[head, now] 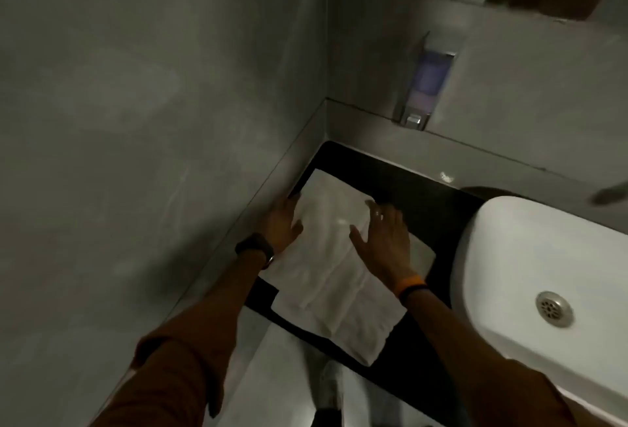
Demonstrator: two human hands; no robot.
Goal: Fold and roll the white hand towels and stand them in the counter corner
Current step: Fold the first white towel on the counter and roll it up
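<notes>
White hand towel (334,277) lies flat on the black surface (438,222), far end near the back-left corner. My left hand (283,222) and right hand (384,239) press it palms flat, each grip released. Smooth outward, square edges before folding.

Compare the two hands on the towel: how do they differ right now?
The left hand lies at the towel edge nearest the wall, a dark watch on its wrist. The right hand lies further in, with an orange band and a ring. Both rest flat and open.
</notes>
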